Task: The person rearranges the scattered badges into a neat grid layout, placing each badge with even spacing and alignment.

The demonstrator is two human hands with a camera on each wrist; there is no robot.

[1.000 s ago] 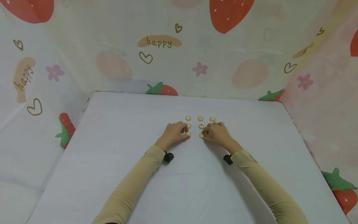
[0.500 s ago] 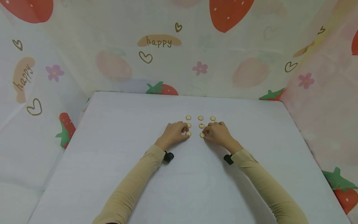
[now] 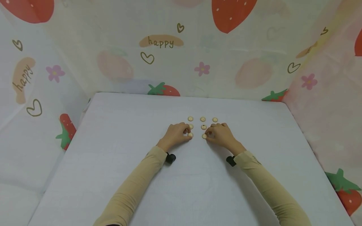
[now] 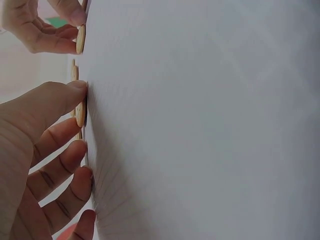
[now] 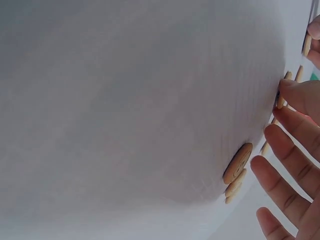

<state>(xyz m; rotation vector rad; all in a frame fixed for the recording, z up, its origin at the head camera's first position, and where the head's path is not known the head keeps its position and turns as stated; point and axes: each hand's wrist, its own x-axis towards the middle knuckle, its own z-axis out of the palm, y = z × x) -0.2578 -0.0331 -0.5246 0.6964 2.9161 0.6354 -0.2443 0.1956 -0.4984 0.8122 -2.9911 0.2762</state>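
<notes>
Small round pale wooden discs lie in rows on the white table. In the head view, my left hand (image 3: 176, 133) pinches the near left disc (image 3: 190, 135) between thumb and index finger; the left wrist view shows this disc (image 4: 80, 115) edge-on, close against the cloth. My right hand (image 3: 222, 135) pinches the near middle disc (image 3: 204, 136) the same way, its other fingers spread in the right wrist view. Beyond the hands are a middle-row disc (image 3: 203, 127) with a dark spot and a far-row disc (image 3: 202, 119). My right hand hides part of the right column from the head camera.
In the right wrist view a disc (image 5: 238, 163) with dark markings lies near my right fingers, others behind it. A white cloth covers the table (image 3: 181, 188). Strawberry-print curtains (image 3: 198, 50) stand around its back and sides. A black wrist camera (image 3: 170, 158) is on my left wrist.
</notes>
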